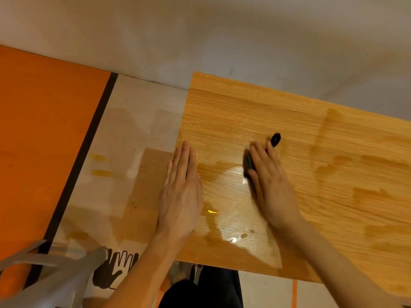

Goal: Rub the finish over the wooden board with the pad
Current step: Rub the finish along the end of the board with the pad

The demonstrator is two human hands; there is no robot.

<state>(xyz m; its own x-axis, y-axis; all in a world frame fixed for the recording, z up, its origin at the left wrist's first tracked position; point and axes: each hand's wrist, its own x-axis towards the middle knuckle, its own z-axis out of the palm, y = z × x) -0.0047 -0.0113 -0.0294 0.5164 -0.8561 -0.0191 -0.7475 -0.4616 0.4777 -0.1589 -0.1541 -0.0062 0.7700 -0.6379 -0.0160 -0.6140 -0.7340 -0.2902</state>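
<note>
Right hand rubbing finish into the board

The right hand [270, 185] grips a dark pad [249, 162] flat on the pale grained wooden board [322, 174]; dry wood lies ahead and leftward, the board's long axis running rightward. The left hand [181, 192], open flat, braces the board's left edge.

No words or numbers can be read; a black hand pictogram [115, 268] is printed on the pale sheet [133, 121], near left.

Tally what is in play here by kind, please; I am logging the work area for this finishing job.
Hands: 2 (left hand flat at the board's edge, right hand on the pad)
Wooden board: 1
Dark pad: 1
Orange panel: 1
Total: 5
</note>
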